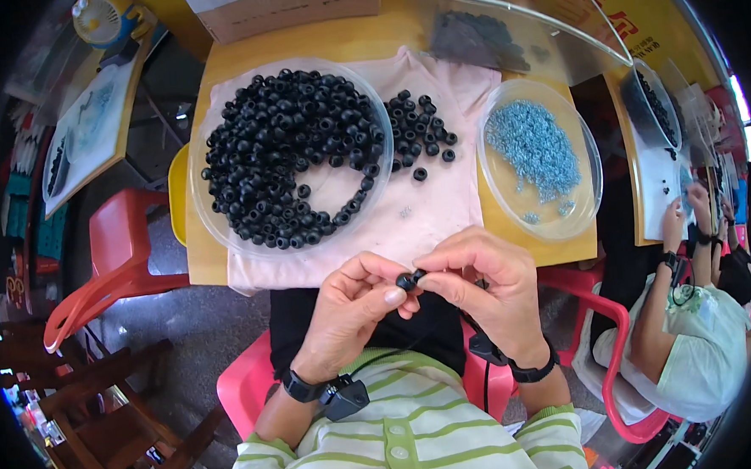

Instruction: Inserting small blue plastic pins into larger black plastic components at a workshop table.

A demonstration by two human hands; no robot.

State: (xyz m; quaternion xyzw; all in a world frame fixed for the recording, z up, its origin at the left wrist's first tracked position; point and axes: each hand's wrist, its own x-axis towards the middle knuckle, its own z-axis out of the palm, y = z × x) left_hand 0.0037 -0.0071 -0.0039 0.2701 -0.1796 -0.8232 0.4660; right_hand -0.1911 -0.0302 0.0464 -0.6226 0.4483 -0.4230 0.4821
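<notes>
Left hand (354,308) and right hand (484,284) meeting near the table's near edge, fingertips of both pinched on one small black bead (408,279), clear dish of black beads (248,233) far left, dish of blue pieces (589,181) far right, pink cloth (442,205) between.

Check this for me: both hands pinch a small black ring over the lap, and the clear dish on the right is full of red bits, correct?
Not quite. In the head view the clear dish on the right holds pale blue bits, not red. The left hand and right hand do pinch a small black ring.
</notes>
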